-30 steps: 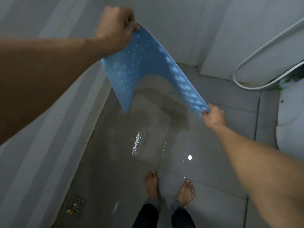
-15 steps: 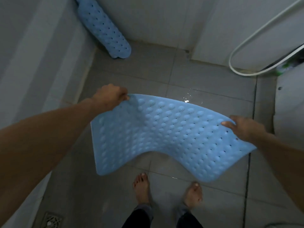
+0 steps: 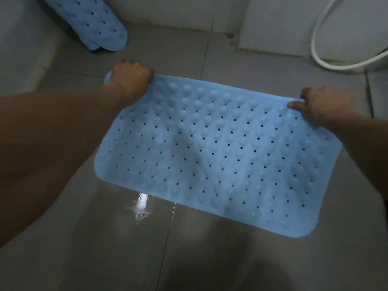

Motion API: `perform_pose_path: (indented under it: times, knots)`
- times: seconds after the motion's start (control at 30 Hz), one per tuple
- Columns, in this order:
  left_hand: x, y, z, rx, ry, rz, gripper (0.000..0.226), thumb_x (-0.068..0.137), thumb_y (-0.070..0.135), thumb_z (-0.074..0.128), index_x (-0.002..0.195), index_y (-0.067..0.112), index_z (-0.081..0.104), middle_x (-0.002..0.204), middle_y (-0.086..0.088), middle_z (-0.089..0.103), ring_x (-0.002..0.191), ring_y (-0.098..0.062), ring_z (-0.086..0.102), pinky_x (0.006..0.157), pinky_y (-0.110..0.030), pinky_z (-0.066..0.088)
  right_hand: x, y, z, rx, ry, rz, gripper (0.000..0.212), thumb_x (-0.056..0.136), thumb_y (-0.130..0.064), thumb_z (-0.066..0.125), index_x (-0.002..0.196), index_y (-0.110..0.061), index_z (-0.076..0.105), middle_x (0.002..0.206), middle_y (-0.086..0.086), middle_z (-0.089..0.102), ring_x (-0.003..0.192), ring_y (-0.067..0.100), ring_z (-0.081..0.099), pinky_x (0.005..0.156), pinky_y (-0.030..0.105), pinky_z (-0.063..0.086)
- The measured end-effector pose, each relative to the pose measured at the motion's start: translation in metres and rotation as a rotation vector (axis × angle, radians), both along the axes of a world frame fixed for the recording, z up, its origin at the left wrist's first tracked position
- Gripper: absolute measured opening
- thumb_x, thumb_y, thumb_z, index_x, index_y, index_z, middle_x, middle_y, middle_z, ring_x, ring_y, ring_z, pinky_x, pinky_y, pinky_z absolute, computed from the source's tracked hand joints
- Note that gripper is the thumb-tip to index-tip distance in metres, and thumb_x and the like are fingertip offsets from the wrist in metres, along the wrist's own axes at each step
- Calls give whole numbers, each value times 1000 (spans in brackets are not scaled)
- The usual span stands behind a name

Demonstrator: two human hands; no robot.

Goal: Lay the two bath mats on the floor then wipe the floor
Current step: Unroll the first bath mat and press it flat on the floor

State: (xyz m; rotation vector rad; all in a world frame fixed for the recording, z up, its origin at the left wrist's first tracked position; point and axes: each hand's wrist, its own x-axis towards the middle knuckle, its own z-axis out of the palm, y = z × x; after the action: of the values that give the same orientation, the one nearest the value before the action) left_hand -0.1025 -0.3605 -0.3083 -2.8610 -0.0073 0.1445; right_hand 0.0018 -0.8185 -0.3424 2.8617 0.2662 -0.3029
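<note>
A light blue bath mat [image 3: 210, 156] with bumps and small holes is spread out low over the grey tiled floor [image 3: 126, 238]. My left hand [image 3: 130, 77] grips its far left corner. My right hand [image 3: 321, 102] grips its far right corner. The mat's near edge lies on or just above the wet tiles; I cannot tell which. A second blue bath mat [image 3: 92, 22] leans against the wall at the far left, its lower end on the floor.
A white hose [image 3: 327, 64] loops along the far right wall. A puddle with a bright reflection [image 3: 139, 204] lies on the floor near the mat's near left edge. White tiled walls close in on the left and back.
The mat went from hanging up high to stretched out flat and low near the floor. Both hands dropped and moved forward, and my view tilted down closer to the tiles.
</note>
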Motion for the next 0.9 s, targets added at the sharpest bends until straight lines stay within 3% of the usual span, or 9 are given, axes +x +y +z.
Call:
perform_pose_path:
  times: [0.1, 0.17, 0.23, 0.3, 0.43, 0.53, 0.9]
  knots:
    - [16, 1, -37, 85, -97, 43, 29, 82, 1, 56, 111, 3, 60, 107, -26, 63, 106, -42, 55, 100, -49, 34, 3, 3, -38, 49, -205, 30, 54, 96, -59, 44, 117, -11, 60, 119, 28, 59, 113, 43, 55, 99, 50, 37]
    - [19, -5, -62, 52, -161, 107, 43, 83, 6, 61, 125, 2, 53, 122, -28, 54, 117, -43, 46, 103, -52, 32, -8, 8, -61, 160, -272, -8, 55, 96, -58, 45, 124, -12, 58, 124, 26, 53, 118, 42, 50, 104, 51, 34]
    - [10, -23, -88, -91, -163, 166, 55, 94, 27, 53, 142, 4, 36, 139, -27, 40, 130, -42, 37, 107, -57, 28, -30, 20, -80, 332, -307, -62, 55, 95, -59, 43, 128, -17, 56, 132, 22, 51, 125, 40, 46, 109, 53, 33]
    - [-13, -48, -116, -208, -97, 178, 66, 99, 50, 32, 152, 12, 21, 155, -22, 23, 142, -38, 22, 114, -59, 15, -65, 38, -101, 445, -294, -81, 55, 95, -63, 39, 133, -26, 54, 144, 16, 46, 137, 36, 39, 117, 55, 25]
    - [-72, -81, -163, -407, 20, 212, 73, 94, 68, 10, 155, 30, -2, 163, -4, -8, 150, -29, -7, 117, -60, -5, -130, 59, -140, 382, -77, -179, 68, 91, -77, 15, 152, -46, 22, 168, 1, 11, 155, 30, 5, 120, 63, -3]
    - [-100, -81, -184, -440, 116, 273, 75, 90, 73, 6, 153, 36, -13, 160, 5, -24, 148, -24, -20, 116, -61, -9, -145, 58, -150, 377, -13, -261, 73, 89, -79, 5, 155, -49, -1, 169, -3, -9, 154, 31, -13, 118, 66, -8]
    - [-76, -81, -201, -402, -44, 304, 76, 87, 74, 4, 153, 39, -10, 161, 7, -20, 149, -19, -17, 116, -59, -12, -109, 57, -157, 361, -44, -222, 74, 88, -80, 1, 155, -49, -7, 168, -5, -13, 154, 30, -16, 118, 66, -10]
